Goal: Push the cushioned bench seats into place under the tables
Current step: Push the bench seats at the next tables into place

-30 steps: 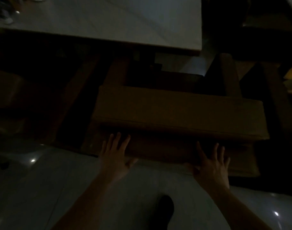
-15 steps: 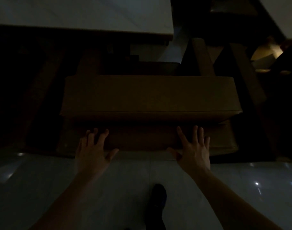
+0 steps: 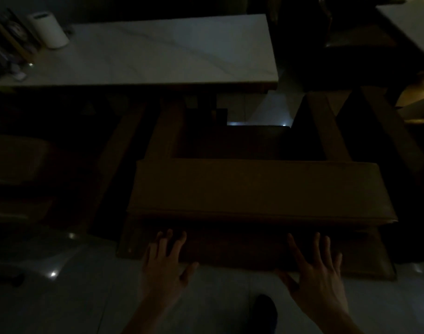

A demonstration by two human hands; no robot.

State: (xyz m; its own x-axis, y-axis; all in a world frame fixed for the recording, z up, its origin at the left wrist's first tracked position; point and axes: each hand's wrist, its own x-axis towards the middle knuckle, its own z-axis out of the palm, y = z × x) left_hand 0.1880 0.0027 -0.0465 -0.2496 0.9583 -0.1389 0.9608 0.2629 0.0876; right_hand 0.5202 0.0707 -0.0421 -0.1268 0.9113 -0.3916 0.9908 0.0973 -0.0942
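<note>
Bench [image 3: 259, 189] is showing a plain brown cushion over a darker brown base. Tabletop [image 3: 172, 54] is appearing pale grey-white with faint marble veining. Cylinder [image 3: 48, 28] is showing white; floor [image 3: 61, 297] glossy grey; shoe [image 3: 265, 312] black.

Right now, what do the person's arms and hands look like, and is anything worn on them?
Both forearms are bare, with no sleeves in view. The left hand and right hand show no gloves; the light is too dim to rule out rings or a watch.

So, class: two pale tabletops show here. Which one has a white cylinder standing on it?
The large table directly beyond the bench; the white cylinder stands at its far left end. The other table only shows a bare corner, upper right.
</note>
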